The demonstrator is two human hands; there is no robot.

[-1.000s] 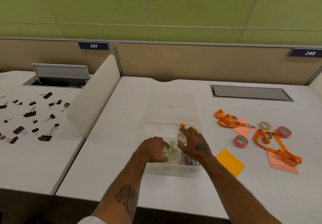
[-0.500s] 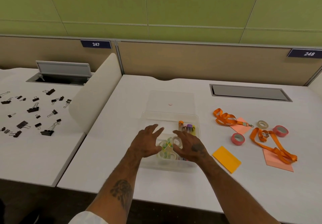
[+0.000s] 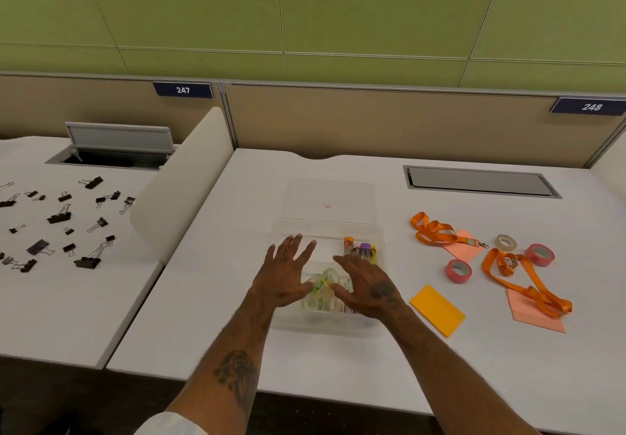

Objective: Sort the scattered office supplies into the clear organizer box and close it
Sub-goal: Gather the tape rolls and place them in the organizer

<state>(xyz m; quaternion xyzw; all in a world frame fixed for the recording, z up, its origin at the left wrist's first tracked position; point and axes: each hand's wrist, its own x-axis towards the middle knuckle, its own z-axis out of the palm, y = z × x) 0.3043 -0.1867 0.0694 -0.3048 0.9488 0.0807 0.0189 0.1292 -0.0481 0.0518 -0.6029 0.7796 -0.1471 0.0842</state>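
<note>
The clear organizer box [image 3: 281,228] sits open at the desk's centre, its clear lid [image 3: 330,194] lying flat behind it. Inside lie several clear tape rolls [image 3: 321,294] and markers [image 3: 362,250]. My left hand [image 3: 284,275] hovers over the box's left half, fingers spread, holding nothing. My right hand [image 3: 366,285] hovers over the right half, fingers apart, also holding nothing. Right of the box lie an orange sticky pad [image 3: 437,309], two pink tape rolls [image 3: 458,270] [image 3: 539,254], a beige tape roll [image 3: 505,241], two orange lanyards [image 3: 433,233] [image 3: 521,282] and pink notes [image 3: 535,316].
Several black binder clips [image 3: 61,217] are scattered on the left desk, beyond a curved white divider [image 3: 183,180]. A closed cable hatch [image 3: 481,182] sits at the back right, an open one [image 3: 115,150] at the back left. A beige partition [image 3: 372,123] backs the desks.
Both hands have lifted off the tape rolls in the box and their fingers have spread apart. The left hand has moved further over the box's left half.
</note>
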